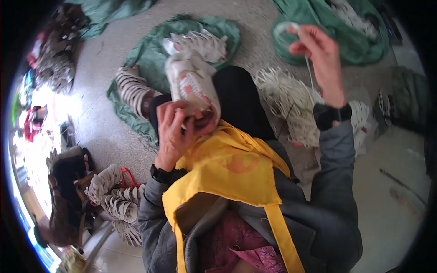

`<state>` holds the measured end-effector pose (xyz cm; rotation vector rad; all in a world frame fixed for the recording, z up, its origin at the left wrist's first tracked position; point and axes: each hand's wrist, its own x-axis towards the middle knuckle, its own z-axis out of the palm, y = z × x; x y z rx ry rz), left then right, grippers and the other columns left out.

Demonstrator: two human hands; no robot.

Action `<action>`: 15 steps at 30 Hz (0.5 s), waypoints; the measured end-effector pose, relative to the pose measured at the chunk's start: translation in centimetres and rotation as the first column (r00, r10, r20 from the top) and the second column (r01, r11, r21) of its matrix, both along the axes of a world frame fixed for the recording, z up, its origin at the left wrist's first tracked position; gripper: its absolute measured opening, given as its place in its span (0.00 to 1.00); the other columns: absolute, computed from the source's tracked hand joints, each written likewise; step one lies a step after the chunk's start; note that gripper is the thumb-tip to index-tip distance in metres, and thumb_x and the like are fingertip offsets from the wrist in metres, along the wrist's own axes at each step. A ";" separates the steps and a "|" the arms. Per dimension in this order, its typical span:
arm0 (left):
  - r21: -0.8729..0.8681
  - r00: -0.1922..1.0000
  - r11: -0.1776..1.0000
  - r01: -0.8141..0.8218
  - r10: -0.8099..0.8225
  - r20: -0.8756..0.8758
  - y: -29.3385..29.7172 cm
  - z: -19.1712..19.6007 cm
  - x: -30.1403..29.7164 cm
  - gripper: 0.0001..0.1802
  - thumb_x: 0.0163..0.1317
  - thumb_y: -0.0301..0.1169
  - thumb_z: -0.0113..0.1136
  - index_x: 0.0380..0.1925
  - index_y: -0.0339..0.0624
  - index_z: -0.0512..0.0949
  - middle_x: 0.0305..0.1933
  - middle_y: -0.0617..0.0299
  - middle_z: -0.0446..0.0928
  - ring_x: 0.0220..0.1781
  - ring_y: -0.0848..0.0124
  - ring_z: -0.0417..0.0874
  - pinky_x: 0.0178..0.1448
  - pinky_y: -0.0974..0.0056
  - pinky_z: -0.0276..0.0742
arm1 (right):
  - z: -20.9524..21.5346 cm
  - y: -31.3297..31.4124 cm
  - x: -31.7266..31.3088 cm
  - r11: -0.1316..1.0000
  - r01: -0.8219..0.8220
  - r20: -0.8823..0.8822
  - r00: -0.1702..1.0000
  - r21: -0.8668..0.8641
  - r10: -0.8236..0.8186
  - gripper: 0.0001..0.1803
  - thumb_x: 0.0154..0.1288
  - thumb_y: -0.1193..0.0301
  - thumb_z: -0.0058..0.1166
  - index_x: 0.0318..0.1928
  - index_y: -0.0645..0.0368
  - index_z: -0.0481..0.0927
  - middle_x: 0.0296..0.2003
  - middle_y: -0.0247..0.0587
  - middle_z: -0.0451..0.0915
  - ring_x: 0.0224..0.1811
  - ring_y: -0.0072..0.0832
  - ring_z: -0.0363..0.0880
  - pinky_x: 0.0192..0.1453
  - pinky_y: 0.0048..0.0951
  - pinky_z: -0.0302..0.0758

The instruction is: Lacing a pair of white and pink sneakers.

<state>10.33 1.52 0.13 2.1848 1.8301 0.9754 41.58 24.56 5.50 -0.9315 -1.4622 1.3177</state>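
Across my lap lies a white shoe [189,75] with a mesh panel and reddish patches, its opening turned toward me. Whether it has a sole is hidden. My left hand [170,129] is closed on the rim of that opening, fingertips at the edge. Raised at the upper right, my right hand [321,59] pinches a white shoelace [311,75] between thumb and fingers. The lace hangs down past the wrist, and its upper loop is blurred. Below this hand sits a large loose bundle of white laces [284,93].
Nested white shoe uppers [198,44] lie on a green sack [148,48] beyond my knees, with a striped-looking stack [131,88] at its left. More stacked uppers [120,204] stand lower left. Another green sack [314,18] is at the upper right. A yellow apron [223,173] covers my lap.
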 end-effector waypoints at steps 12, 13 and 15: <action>0.143 0.843 0.988 0.063 -0.129 0.523 1.1 7.6 0.2 0.12 0.73 0.25 0.53 0.53 0.34 0.71 0.57 0.46 0.77 0.60 0.56 0.78 0.63 0.58 0.73 | 3.2 -13.3 -14.4 0.799 -0.602 0.163 0.789 0.010 0.592 0.03 0.76 0.77 0.55 0.43 0.64 0.79 0.25 0.32 0.79 0.29 0.15 0.79 0.33 0.24 0.77; 0.012 0.765 0.996 0.092 -0.078 0.639 0.6 8.3 0.6 0.11 0.76 0.28 0.51 0.53 0.34 0.72 0.56 0.48 0.78 0.59 0.60 0.78 0.62 0.61 0.74 | 3.3 -13.7 -14.5 0.769 -0.638 0.221 0.756 0.039 0.616 0.04 0.75 0.76 0.56 0.43 0.65 0.79 0.24 0.39 0.81 0.28 0.20 0.83 0.32 0.26 0.77; -0.035 0.813 0.985 0.168 -0.119 0.569 0.4 7.2 0.0 0.13 0.79 0.35 0.52 0.50 0.34 0.74 0.45 0.50 0.77 0.49 0.60 0.80 0.55 0.61 0.75 | 3.4 -14.0 -14.2 0.757 -0.645 0.291 0.747 0.101 0.597 0.04 0.74 0.76 0.57 0.44 0.65 0.79 0.26 0.43 0.83 0.29 0.26 0.86 0.33 0.29 0.78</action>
